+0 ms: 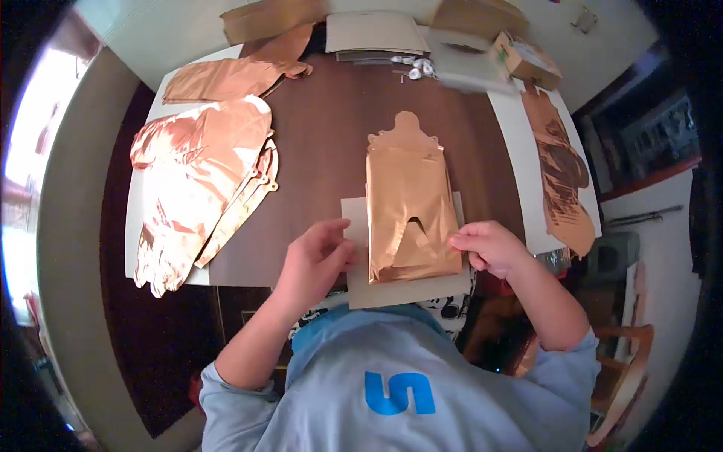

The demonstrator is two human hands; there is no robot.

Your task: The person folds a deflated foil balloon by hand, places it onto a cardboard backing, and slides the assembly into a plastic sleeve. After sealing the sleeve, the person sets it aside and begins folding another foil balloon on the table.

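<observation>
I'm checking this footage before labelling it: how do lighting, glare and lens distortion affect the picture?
Head view: the bright window area at far left burns out to white; head view: glare streaks the copper-coloured foil pile on the table's left; head view: wide-angle distortion bows the table, and the corners go black; head view: left hand and right hand have readable outlines.
</observation>
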